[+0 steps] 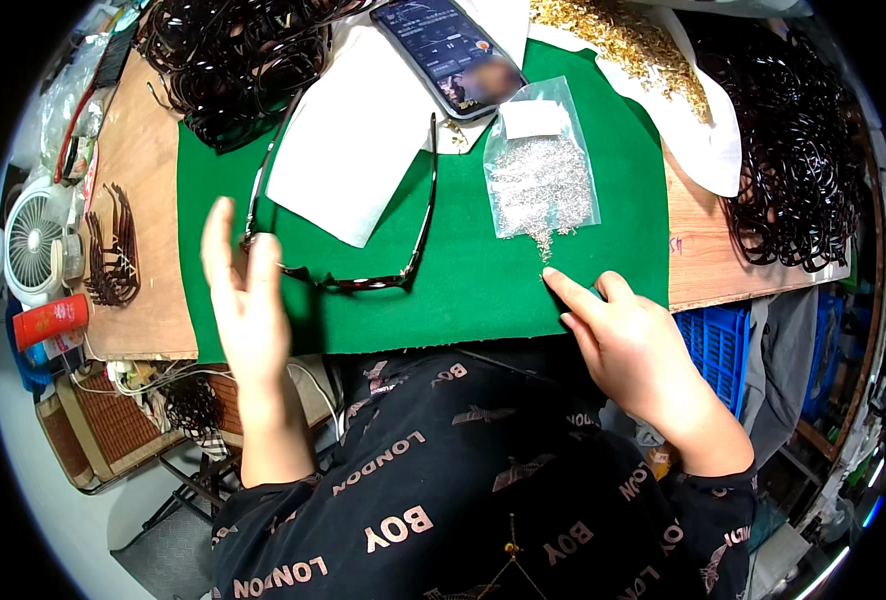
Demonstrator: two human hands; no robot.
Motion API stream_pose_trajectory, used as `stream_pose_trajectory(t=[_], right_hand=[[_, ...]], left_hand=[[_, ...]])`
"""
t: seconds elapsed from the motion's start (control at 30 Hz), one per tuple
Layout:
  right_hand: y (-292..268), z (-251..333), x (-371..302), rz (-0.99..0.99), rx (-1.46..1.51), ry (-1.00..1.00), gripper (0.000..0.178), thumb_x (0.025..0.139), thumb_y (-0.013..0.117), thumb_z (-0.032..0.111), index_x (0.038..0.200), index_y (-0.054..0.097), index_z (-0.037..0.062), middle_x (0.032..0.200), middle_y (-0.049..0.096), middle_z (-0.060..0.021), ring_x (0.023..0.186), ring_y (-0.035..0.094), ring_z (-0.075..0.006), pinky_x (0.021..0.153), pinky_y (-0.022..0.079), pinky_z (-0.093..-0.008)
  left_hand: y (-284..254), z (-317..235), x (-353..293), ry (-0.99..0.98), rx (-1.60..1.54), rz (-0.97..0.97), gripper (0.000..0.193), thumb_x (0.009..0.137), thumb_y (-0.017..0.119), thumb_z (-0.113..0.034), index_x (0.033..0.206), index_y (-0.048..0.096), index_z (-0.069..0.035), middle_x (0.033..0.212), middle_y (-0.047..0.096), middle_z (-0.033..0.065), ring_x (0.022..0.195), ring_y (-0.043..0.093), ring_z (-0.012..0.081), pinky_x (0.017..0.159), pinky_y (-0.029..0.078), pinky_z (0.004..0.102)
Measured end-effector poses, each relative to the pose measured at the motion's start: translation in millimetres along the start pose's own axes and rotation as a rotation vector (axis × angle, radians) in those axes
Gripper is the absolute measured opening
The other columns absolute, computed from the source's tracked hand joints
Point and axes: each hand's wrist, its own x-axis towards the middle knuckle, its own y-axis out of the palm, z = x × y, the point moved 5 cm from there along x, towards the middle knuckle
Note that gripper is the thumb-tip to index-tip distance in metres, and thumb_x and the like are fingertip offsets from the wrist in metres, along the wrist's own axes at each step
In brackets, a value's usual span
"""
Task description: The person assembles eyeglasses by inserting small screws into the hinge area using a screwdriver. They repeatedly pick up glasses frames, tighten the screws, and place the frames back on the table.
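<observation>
A dark eyeglass frame (365,283) rests on a green cloth (443,320), its temples pointing away from me. My left hand (246,300) is beside the frame's left hinge, thumb and fingers apart; whether it touches the frame I cannot tell. Toward the right lies a clear plastic bag (591,190) of tiny silvery metal parts (543,185), some spilling from its near end. At the tip of that spill, my right hand (631,345) reaches with its index finger stretched out. The other fingers are bent, and nothing shows clearly in them.
A heap of dark frames (233,60) lies far left, another dark pile (793,150) far right. Small gold-coloured parts (653,55) lie on white paper (718,150). A phone (448,50) is at the back. Several temples (113,250) and a white fan (35,243) are left.
</observation>
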Motion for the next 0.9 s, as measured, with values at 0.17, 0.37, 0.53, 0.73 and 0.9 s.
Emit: stream_pose_trajectory(t=[0.17,0.37,0.53,0.73,0.9], right_hand=[[0.3,-2.9,2.1,0.026,-0.004,0.003,0.036,0.083,0.056,0.013,0.119,0.052,0.0129,0.080,0.050,-0.0157,0.061,0.058,-0.0301,0.054,0.049,-0.0374],[-0.3,-1.8,0.5,0.047,0.022,0.005,0.037,0.083,0.056,0.013,0.120,0.051,0.0109,0.079,0.050,-0.0158,0.062,0.058,-0.0307,0.054,0.049,-0.0385],[0.0,-9.5,-1.3,-0.001,0.099,0.038,0.037,0.083,0.057,0.012,0.119,0.050,0.0084,0.079,0.051,-0.0154,0.063,0.058,-0.0324,0.055,0.048,-0.0394],[-3.9,-8.9,-3.5,0.064,0.142,0.000,0.036,0.083,0.056,0.012,0.119,0.050,0.0106,0.081,0.050,-0.0145,0.065,0.057,-0.0320,0.056,0.048,-0.0390],[-1.5,-3.9,-3.0,0.089,-0.013,-0.020,0.039,0.082,0.055,0.010,0.120,0.051,0.0128,0.079,0.048,-0.0136,0.063,0.057,-0.0284,0.054,0.049,-0.0366]], left_hand=[[45.7,-56.6,-32.3,0.516,0.461,0.443,0.033,0.074,0.067,-0.015,0.103,0.057,-0.002,0.099,0.056,0.0129,0.090,0.054,0.0271,0.079,0.041,0.0351],[55.4,-50.7,-35.9,0.502,0.520,0.543,0.015,0.071,0.068,-0.012,0.082,0.061,-0.005,0.066,0.057,0.0043,0.060,0.054,0.0219,0.060,0.040,0.0330],[3.2,-73.5,-29.8,0.590,0.252,0.465,0.019,0.068,0.069,-0.005,0.085,0.061,-0.002,0.075,0.065,0.0074,0.063,0.057,0.0210,0.059,0.040,0.0318],[-46.2,-67.0,-26.0,0.456,-0.432,0.165,0.027,0.081,0.063,-0.023,0.091,0.043,-0.008,0.063,0.061,0.0039,0.053,0.039,0.0106,0.060,0.028,0.0292],[-31.3,-60.3,-14.3,0.271,-1.034,0.519,0.019,0.084,0.060,-0.019,0.094,0.047,-0.011,0.054,0.059,-0.0067,0.048,0.036,0.0076,0.052,0.025,0.0241]])
